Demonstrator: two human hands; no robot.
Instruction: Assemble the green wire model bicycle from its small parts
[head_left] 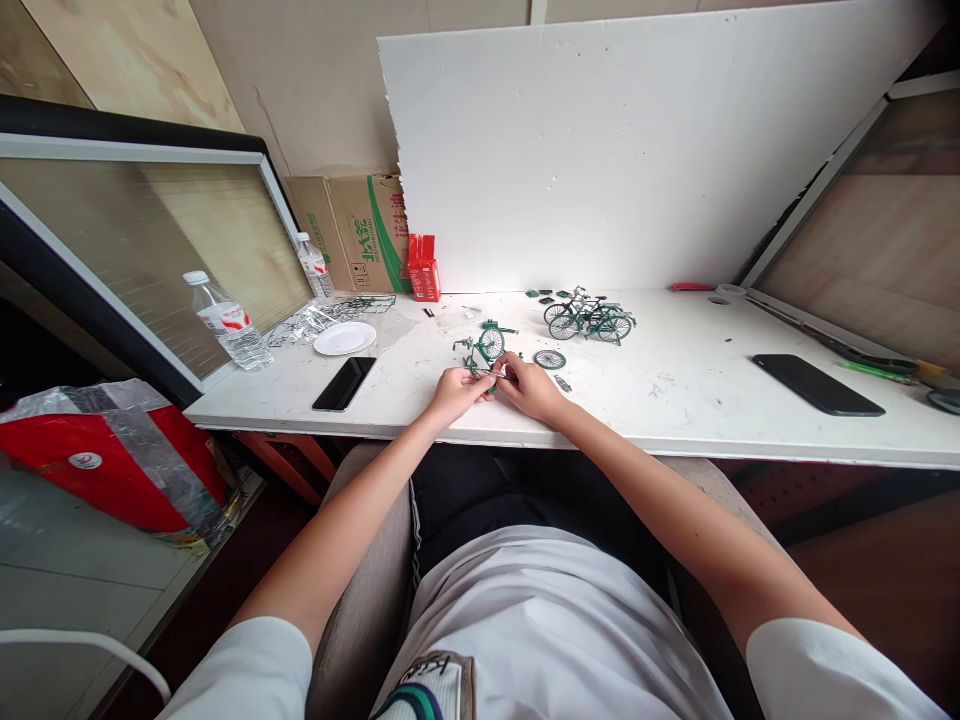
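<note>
My left hand and my right hand meet near the table's front edge, fingers pinched together. Between the fingertips is something small and thin that I cannot make out; the fingers cover most of it. Just beyond them lies a green model bicycle frame, with a spoked wheel beside or on it; which, I cannot tell. A loose green-rimmed wheel rests flat past my right hand. Close to that hand is a small dark part. Model bicycles stand upright farther back, overlapping each other.
A black phone and a white plate are at left, near water bottles and green plastic frames. A red box stands behind. To the right lies a dark flat object. A white board closes the back.
</note>
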